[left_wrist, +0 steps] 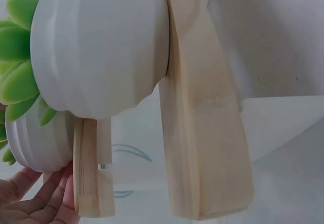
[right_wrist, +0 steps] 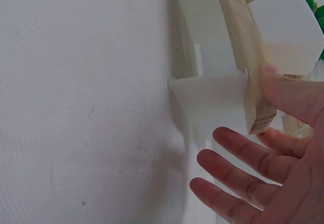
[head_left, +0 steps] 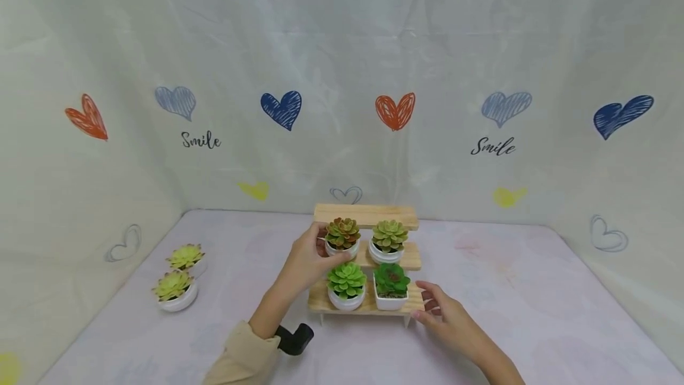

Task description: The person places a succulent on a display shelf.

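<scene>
A three-tier wooden plant stand (head_left: 366, 217) holds several potted succulents. My left hand (head_left: 308, 261) grips the white pot of a reddish-green succulent (head_left: 342, 234) at the left of the middle tier, thumb across its front. To its right stands a pale green succulent (head_left: 389, 236). The bottom tier carries a bright green succulent (head_left: 347, 280) in a round pot and a dark green one (head_left: 392, 278) in a square pot. With thumb and forefinger, my right hand (head_left: 450, 319) pinches the right end of the bottom board (right_wrist: 255, 100); its other fingers (right_wrist: 230, 181) are spread.
Two yellow-green succulents (head_left: 174, 286) in white pots stand at the left of the table (head_left: 534, 314). White supports (right_wrist: 212, 89) hold up the stand's boards. A cloth backdrop (head_left: 342, 34) with printed hearts rises behind the table. A black device (head_left: 295, 339) sits by my left wrist.
</scene>
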{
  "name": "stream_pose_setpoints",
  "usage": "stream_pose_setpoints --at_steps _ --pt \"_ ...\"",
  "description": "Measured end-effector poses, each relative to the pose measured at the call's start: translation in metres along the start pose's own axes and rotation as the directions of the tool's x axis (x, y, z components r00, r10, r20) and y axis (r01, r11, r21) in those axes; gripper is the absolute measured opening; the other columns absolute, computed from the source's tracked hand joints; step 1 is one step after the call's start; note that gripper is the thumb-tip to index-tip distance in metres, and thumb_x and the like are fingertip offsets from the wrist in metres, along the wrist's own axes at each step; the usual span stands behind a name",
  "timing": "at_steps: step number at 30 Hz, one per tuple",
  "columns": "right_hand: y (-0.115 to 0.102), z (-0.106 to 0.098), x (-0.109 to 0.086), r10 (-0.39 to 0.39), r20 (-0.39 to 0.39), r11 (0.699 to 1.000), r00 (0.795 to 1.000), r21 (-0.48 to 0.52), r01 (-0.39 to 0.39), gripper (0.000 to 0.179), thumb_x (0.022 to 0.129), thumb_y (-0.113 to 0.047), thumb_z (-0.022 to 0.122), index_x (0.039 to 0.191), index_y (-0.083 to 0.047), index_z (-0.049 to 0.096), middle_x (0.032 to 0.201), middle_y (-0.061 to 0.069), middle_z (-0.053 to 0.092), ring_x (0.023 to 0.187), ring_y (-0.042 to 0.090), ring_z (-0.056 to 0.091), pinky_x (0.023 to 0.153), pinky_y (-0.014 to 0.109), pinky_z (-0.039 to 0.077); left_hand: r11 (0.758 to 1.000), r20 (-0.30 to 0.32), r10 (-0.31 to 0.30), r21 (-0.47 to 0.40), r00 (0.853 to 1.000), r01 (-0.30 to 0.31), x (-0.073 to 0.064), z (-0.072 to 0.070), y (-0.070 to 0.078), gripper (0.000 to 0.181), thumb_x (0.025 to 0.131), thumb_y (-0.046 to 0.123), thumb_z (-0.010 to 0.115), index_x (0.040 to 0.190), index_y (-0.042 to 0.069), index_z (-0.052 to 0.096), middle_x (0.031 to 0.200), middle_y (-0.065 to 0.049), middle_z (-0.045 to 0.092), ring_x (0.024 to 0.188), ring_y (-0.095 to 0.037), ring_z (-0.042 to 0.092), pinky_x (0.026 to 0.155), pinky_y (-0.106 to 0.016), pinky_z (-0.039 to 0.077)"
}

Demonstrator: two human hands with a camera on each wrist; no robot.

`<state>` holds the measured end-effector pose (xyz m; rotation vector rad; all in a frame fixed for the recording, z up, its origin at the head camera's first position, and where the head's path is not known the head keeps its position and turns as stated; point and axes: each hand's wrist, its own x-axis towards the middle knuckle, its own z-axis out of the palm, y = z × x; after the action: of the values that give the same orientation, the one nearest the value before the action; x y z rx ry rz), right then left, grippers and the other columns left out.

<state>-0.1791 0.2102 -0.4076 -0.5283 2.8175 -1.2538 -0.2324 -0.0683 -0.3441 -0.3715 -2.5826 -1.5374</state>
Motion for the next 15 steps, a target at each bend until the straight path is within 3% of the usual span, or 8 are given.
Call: stream_pose_setpoints --at_steps 5,15 --pt "0.0016 0.0005 -0.0021 0.011 0.003 1.000 1.000 0.002 -0.012 0.060 0.088 -0.029 0.063 0.131 0.005 0.040 0.105 0.011 0.060 0.089 0.014 0.059 0.077 0.025 0.052 1.000 0.034 -0.004 0.029 0.999 0.003 -0.0006 0.0042 0.0025 0.060 0.079 0.031 0.074 0.126 0.004 0.048 0.110 -0.009 0.059 0.085 -0.015 0.056 0.070 -0.027 0.049" --pt "0.0022 0.0002 -0.0010 -0.024 0.006 1.000 1.000 -0.008 0.025 0.059 0.089 -0.028 0.063 0.132 0.005 0.039 0.106 0.010 0.060 0.089 0.013 0.059 0.076 0.026 0.052 0.998 0.040 -0.031 0.047 0.999 0.029 -0.0021 0.0058 0.0072 0.065 0.080 0.037 0.072 0.130 0.006 0.045 0.120 -0.011 0.059 0.098 -0.020 0.058 0.080 -0.034 0.051"
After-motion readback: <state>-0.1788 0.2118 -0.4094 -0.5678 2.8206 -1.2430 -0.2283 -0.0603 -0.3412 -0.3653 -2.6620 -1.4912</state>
